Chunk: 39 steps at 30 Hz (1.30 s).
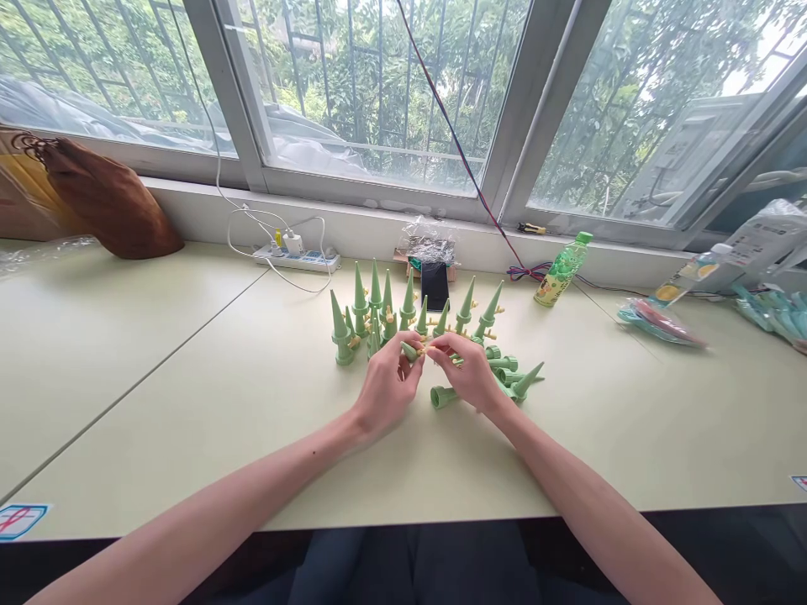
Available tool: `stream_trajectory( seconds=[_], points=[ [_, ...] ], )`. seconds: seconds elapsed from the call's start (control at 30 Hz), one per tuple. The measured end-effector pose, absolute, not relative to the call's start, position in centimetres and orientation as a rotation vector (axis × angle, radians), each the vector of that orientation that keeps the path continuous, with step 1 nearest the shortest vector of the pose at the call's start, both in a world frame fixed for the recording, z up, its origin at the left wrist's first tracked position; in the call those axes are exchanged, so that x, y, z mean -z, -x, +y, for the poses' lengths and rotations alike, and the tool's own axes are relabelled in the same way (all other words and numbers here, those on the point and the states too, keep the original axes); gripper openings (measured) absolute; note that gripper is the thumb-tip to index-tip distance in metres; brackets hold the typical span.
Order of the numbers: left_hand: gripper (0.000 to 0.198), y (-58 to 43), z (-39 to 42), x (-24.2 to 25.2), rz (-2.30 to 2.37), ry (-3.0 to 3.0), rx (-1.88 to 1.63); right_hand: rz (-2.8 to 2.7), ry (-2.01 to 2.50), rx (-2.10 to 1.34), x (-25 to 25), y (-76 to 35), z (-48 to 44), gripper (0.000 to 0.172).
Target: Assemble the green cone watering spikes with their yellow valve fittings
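My left hand (pixel 387 382) pinches a small green cone spike (pixel 409 351) above the pale table (pixel 189 370). My right hand (pixel 470 370) is closed on a tiny yellow valve piece (pixel 427 348) pressed against that spike. Just behind my hands, several green cone spikes (pixel 371 315) stand upright in a cluster. More green spikes (pixel 514 378) lie on their sides to the right of my right hand, and one (pixel 443 396) lies under it.
A black phone (pixel 435 286) lies behind the cluster near a crinkled plastic wrapper. A green bottle (pixel 561 270), a power strip (pixel 296 256) with cables, a brown bag (pixel 107 202) and plastic packets (pixel 661 323) sit along the window side.
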<state>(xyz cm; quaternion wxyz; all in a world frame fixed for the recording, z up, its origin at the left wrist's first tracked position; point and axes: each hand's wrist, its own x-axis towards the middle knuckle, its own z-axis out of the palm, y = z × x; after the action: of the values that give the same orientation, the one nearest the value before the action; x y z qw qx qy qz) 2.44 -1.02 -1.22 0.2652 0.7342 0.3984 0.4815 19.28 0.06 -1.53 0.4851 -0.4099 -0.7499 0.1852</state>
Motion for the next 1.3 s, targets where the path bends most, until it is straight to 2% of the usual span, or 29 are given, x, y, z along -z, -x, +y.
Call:
stream_trajectory(
  seconds=[0.1,0.4,0.5,0.67,0.83,1.3],
  points=[
    [0.007,-2.48,-1.05,1.25,1.079,-2.0,-1.304,-1.841,1.025,-0.434,1.44,-19.25,0.05,0.031],
    [0.005,-2.55,-1.19,1.39,1.089,-2.073,-1.301,-1.864,1.077,-0.43,1.87,-19.31,0.15,0.048],
    [0.005,-2.58,-1.17,1.35,1.095,-2.064,-1.327,-1.825,1.08,-0.475,1.66,-19.35,0.04,0.043],
    [0.005,-2.58,-0.98,1.38,1.112,-2.015,-1.34,-1.816,1.008,-0.495,1.32,-19.31,-0.2,0.022],
    [0.006,-2.57,-0.87,1.59,1.114,-2.02,-1.334,-1.844,0.995,-0.522,1.53,-19.1,-0.21,0.019],
    [0.007,-2.65,-1.14,1.67,1.08,-2.098,-1.319,-1.816,1.101,-0.483,2.05,-19.25,0.16,0.046]
  ],
)
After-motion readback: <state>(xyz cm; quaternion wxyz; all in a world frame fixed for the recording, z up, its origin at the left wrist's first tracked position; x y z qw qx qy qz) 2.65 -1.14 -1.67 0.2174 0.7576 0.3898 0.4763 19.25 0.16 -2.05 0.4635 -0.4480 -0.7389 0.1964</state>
